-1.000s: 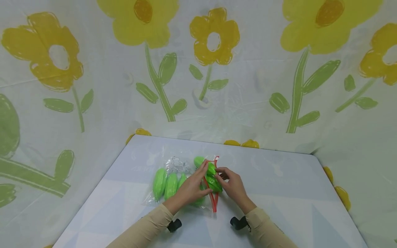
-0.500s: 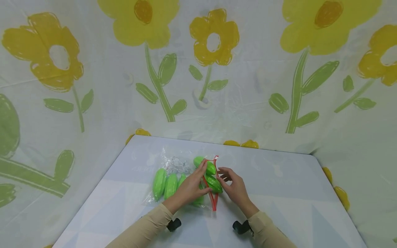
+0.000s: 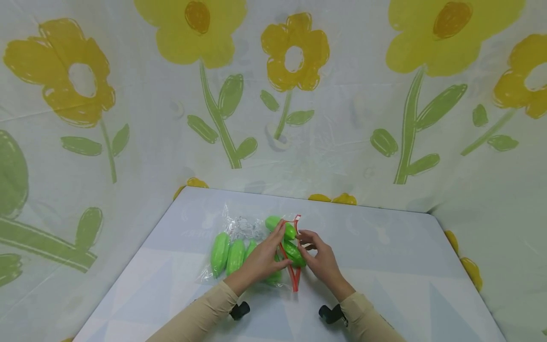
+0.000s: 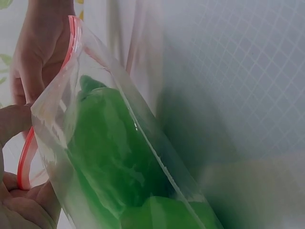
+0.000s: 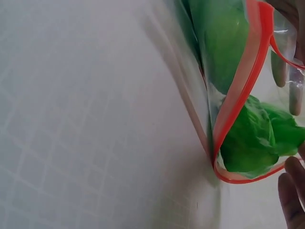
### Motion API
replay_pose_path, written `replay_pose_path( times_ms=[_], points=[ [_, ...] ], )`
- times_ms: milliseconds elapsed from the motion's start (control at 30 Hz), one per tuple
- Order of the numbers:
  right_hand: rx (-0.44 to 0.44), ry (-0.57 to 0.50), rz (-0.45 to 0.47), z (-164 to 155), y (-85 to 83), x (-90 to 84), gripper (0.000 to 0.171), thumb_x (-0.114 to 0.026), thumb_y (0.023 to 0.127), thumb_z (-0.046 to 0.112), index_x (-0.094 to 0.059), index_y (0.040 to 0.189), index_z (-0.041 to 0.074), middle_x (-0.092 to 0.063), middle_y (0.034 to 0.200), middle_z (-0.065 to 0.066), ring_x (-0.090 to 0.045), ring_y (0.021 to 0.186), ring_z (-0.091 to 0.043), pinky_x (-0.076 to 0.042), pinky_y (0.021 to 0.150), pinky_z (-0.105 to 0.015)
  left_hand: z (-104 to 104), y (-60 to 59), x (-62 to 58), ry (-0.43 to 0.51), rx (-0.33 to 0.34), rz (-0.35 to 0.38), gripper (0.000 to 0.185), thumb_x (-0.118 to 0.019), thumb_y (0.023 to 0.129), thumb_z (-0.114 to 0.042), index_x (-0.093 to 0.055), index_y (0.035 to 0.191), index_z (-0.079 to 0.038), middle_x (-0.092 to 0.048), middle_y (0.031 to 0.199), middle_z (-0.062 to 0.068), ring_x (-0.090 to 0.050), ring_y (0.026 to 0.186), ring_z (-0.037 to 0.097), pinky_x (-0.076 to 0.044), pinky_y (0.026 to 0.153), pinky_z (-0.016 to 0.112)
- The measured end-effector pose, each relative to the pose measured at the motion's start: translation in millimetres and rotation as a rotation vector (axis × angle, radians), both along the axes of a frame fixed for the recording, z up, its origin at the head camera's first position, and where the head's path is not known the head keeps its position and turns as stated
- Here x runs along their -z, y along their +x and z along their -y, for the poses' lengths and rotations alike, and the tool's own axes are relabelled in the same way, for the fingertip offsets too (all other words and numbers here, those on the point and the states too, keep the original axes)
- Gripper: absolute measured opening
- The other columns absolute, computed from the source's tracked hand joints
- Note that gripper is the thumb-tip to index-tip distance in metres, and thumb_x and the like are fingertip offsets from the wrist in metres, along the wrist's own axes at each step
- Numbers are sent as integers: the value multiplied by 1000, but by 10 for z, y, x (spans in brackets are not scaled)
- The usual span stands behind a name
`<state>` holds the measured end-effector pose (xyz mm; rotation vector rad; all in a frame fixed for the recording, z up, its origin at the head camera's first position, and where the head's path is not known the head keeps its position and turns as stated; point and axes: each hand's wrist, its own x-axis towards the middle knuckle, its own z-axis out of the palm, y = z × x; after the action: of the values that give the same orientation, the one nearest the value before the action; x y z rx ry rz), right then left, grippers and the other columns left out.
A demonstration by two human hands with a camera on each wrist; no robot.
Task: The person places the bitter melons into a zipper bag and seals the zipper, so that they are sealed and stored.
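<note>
A clear zip bag (image 3: 231, 223) with a red zip edge (image 5: 255, 71) lies on the table with its mouth parted towards the right. Several glossy green, long plump vegetable-like pieces (image 3: 220, 254) are inside. Two more, an upper one (image 3: 289, 232) and a lower one (image 3: 295, 253), lie at the mouth. My left hand (image 3: 262, 259) holds the bag at its mouth, thumb and fingers spread apart along the red edge. My right hand (image 3: 319, 256) is at the other side of the mouth, fingers loosely bent, fingertips right at the red edge beside the green pieces.
The pale table (image 3: 406, 266) has its back edge close to a flower-printed curtain (image 3: 333, 114). Black wrist cameras (image 3: 331, 314) sit low under both forearms. Sleeves are tan.
My right hand's fingertips have left the upper green piece, drawn back rightward, then come slightly left again to the red edge. That piece has slipped a little left. My left hand stays put.
</note>
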<state>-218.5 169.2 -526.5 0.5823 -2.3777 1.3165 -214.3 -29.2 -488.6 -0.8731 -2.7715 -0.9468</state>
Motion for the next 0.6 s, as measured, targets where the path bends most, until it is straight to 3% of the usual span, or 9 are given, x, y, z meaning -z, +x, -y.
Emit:
replay_pose_path(
  times_ms=[167, 333, 500, 600],
  points=[
    [-49, 15, 43, 34, -10, -22, 45, -63, 86, 4, -50, 129, 10, -62, 119, 0, -61, 102, -19, -53, 79, -39, 8, 1, 1, 8, 2, 7, 95, -73, 79, -35, -15, 150, -12, 1, 155, -11, -53, 114, 19, -51, 79, 28],
    [-84, 45, 95, 43, -8, -36, 46, -59, 88, 4, -48, 132, 13, -56, 128, 6, -57, 110, -18, -51, 86, -39, 13, 0, 1, 9, 13, 1, 94, -73, 79, -36, -16, 149, -10, 0, 156, -10, -58, 94, 13, -50, 72, 23],
    [-87, 66, 49, 0, 17, -25, 50, -62, 87, 4, -46, 134, 13, -55, 130, 2, -55, 111, -19, -50, 86, -43, 13, 3, -3, 12, 12, 4, 94, -73, 79, -35, -17, 149, -9, 0, 156, -9, -56, 83, 11, -48, 67, 21],
    [-67, 68, 33, -43, 31, 3, 53, -64, 85, 5, -46, 134, 12, -56, 129, -1, -56, 109, -20, -50, 85, -44, 10, 9, -15, 11, 2, 11, 94, -74, 78, -34, -17, 149, -10, 0, 155, -10, -55, 84, 11, -48, 68, 22]
  ],
)
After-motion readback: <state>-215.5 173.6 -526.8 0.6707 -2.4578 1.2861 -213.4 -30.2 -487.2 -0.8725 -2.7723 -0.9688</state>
